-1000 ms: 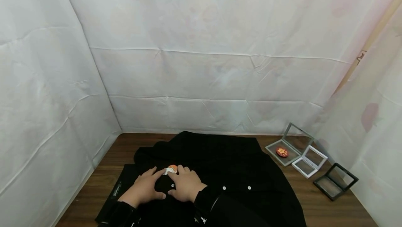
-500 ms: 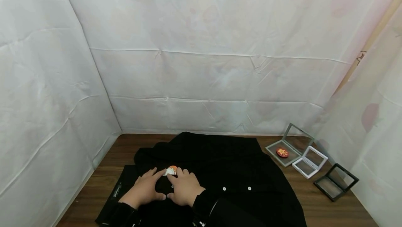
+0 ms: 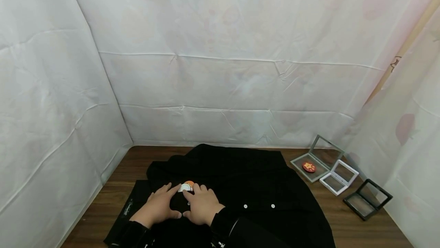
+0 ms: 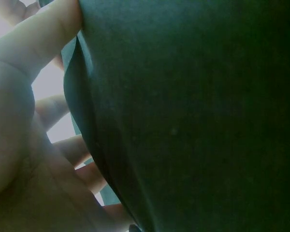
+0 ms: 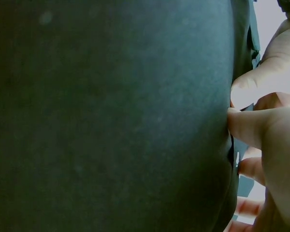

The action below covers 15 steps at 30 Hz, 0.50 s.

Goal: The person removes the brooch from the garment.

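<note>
**Both hands on the badge at the shirt front**

I've got the round orange-and-white badge sitting on the black shirt, near its left side, right at my fingertips. My left hand lies flat on the cloth with fingers spread, index tip touching the badge's edge; my right hand presses down beside it, fingers extended, holding nothing I can make out. Both wrist views are mostly dark fabric, so I can't tell whether a pin is through the cloth. I judge this as the fastening step: next calls for steadying the fabric and checking that the badge sits flat. Further right on the wooden table, an open clear case holds a red badge, with a white-framed case and a black-framed case beside it.
</note>
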Each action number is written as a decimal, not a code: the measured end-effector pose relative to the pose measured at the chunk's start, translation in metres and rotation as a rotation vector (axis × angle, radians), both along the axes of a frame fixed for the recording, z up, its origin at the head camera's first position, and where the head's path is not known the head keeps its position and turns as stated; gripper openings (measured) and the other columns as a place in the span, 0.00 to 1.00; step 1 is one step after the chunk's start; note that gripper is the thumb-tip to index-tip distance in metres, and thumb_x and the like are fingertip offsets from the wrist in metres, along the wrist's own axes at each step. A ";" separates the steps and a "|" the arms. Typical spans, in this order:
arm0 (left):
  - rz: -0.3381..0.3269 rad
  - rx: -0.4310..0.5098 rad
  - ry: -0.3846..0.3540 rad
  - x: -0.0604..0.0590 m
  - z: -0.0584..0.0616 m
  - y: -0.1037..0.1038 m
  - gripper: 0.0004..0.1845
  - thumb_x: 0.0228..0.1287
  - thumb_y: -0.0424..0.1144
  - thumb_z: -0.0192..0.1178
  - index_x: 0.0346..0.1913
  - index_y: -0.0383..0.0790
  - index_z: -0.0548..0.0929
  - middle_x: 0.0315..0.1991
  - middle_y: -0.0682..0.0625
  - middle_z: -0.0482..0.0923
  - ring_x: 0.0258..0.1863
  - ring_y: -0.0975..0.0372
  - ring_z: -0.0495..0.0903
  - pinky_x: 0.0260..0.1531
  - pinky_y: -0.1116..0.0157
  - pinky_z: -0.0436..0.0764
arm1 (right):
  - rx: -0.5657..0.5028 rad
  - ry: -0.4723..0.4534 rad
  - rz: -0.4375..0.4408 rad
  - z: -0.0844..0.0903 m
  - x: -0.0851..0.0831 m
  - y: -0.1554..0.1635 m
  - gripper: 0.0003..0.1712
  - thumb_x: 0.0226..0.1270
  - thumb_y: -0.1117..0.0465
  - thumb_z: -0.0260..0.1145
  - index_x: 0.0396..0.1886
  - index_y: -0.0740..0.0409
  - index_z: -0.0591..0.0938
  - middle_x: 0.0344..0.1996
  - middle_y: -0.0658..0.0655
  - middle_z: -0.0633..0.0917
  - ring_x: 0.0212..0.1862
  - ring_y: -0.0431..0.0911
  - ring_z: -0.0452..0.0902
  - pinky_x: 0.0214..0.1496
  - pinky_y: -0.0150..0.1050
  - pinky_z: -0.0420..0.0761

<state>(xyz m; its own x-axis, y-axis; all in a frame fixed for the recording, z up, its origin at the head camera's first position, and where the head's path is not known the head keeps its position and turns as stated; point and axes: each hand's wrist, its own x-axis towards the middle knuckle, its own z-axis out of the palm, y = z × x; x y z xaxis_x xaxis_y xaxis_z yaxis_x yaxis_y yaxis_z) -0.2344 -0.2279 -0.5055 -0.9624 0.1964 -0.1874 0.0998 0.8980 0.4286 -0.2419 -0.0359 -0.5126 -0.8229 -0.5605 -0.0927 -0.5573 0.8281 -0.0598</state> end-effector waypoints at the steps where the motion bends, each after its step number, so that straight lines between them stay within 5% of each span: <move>1: 0.000 0.000 -0.001 0.000 0.000 0.000 0.51 0.47 0.52 0.83 0.75 0.44 0.72 0.75 0.29 0.61 0.73 0.31 0.58 0.63 0.24 0.54 | 0.001 0.001 0.002 0.001 0.000 0.000 0.38 0.70 0.30 0.63 0.77 0.30 0.69 0.65 0.49 0.72 0.56 0.45 0.71 0.53 0.42 0.77; 15: 0.001 -0.005 0.000 -0.001 -0.005 -0.002 0.51 0.47 0.53 0.82 0.76 0.45 0.72 0.76 0.30 0.60 0.73 0.31 0.57 0.63 0.24 0.54 | 0.032 0.021 0.022 0.010 0.005 0.000 0.38 0.71 0.29 0.60 0.77 0.31 0.69 0.66 0.50 0.72 0.58 0.46 0.72 0.55 0.43 0.78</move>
<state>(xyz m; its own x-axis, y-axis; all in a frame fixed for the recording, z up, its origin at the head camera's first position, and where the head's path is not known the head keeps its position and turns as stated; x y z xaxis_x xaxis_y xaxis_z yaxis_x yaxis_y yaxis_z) -0.2350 -0.2303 -0.5101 -0.9626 0.1949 -0.1879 0.0994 0.9000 0.4244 -0.2371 -0.0354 -0.5022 -0.8126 -0.5752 -0.0938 -0.5759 0.8172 -0.0220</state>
